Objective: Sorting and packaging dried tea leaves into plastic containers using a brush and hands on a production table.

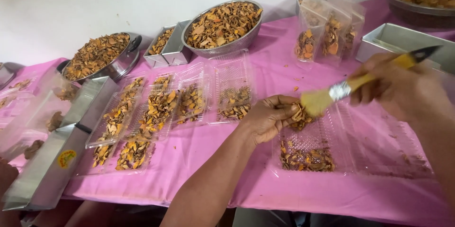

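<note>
A person's left hand (pixel 271 117) cups a small heap of dried orange-brown chips (pixel 299 116), fingers curled around it. The right hand (pixel 403 89), fingers pressed together around a yellow-handled brush (pixel 341 92), holds its bristles against those chips. Just beneath both hands, an open clear plastic clamshell tray (pixel 332 146) lies on the pink-covered desk (pixel 227 160), some chips inside. Left of the fingers lie more filled trays (pixel 156 113).

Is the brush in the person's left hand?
No, the yellow-handled brush is held in the right hand, while the left hand cups a heap of dried orange chips over the open clear tray.
</note>
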